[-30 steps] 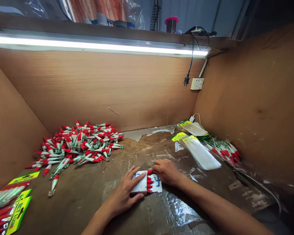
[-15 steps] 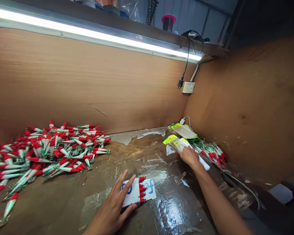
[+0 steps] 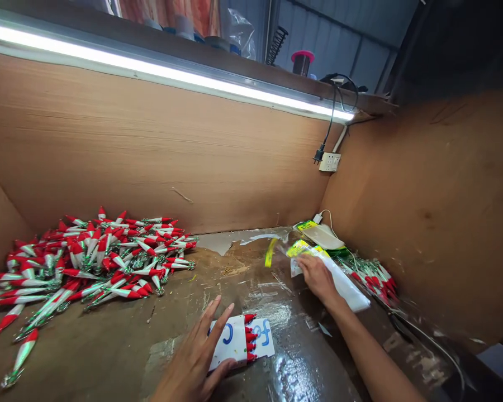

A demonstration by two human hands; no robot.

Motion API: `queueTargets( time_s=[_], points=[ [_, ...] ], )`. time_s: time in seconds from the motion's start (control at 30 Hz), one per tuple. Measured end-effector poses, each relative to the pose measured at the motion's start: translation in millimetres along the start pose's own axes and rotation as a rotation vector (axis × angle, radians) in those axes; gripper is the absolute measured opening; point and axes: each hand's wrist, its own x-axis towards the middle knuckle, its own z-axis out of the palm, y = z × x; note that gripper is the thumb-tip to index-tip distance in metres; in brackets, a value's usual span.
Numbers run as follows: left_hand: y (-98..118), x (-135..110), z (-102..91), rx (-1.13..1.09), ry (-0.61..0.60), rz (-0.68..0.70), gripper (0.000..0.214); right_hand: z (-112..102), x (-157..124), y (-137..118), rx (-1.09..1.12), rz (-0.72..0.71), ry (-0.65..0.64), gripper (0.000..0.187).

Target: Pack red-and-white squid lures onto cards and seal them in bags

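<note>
My left hand [image 3: 199, 352] lies with its fingers stretched and spread over a white card holder [image 3: 233, 338] marked with blue letters. Several red-tipped squid lures [image 3: 250, 338] stick out of the holder's right side, over a further strip of lettered card. At the back right, my right hand [image 3: 318, 276] pinches a clear plastic bag with a yellow header [image 3: 270, 252], blurred by motion. Under that hand is a stack of clear bags [image 3: 347, 287] with yellow headers. The fingertips of my right hand are partly hidden.
A large heap of red-and-white lures [image 3: 104, 257] covers the table's left side, with one loose lure [image 3: 23, 357] in front. More bagged lures [image 3: 377, 279] lie by the right wall. A black plug [image 3: 318, 154] hangs near a socket [image 3: 330, 162]. A cable [image 3: 431, 340] runs along the right.
My right hand has drawn a yellow-headed bag leftward off the stack, showing more of the bags beneath. My left hand stays on the card holder. The view has tilted up slightly.
</note>
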Motion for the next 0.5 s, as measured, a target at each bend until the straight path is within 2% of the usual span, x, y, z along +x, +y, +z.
queueTargets(
  time_s=[0.07, 0.17, 0.33, 0.5],
  points=[
    [0, 1, -2.7, -0.005, 0.005, -0.010, 0.075, 11, -5, -14, 0.078, -0.088, -0.051, 0.019],
    [1, 0, -6.5, 0.004, -0.013, -0.018, 0.075, 21, -9, -23, 0.176, -0.128, -0.093, 0.009],
    [3, -1, -10.1, 0.010, -0.031, -0.027, 0.074, 18, -4, -25, 0.300, -0.119, -0.046, 0.026],
    [2, -1, -8.2, -0.007, 0.003, -0.007, 0.072, 26, 3, -52, 0.367, -0.225, -0.118, 0.031]
  ],
)
